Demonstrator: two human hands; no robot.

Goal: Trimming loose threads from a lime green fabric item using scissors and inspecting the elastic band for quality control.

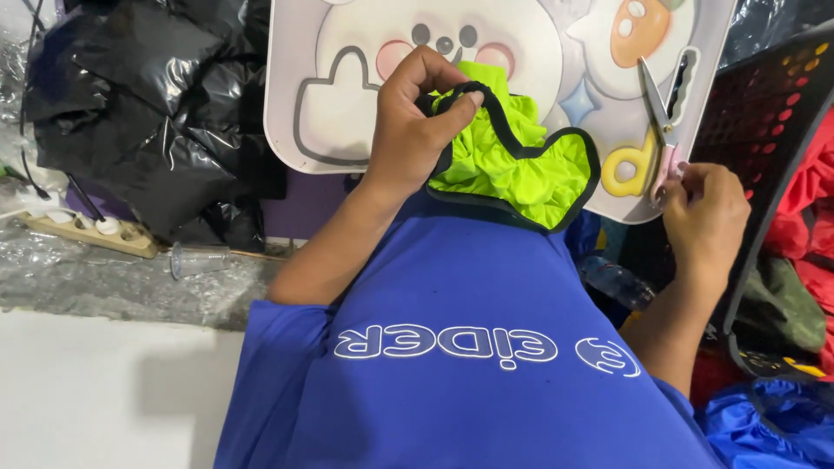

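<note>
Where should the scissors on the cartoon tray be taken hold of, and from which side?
Take the scissors by the pink handles at their lower end, coming from the lower right, where the right hand already touches them. They lie flat on the tray with closed blades pointing up and away, so the handles are the near, blunt part. The left hand has its grip on the neon green garment.

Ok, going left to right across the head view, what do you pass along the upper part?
Black plastic bags → left hand pinching the black trim → neon green fabric → scissors on the cartoon-printed board → right hand → black perforated crate.
</note>
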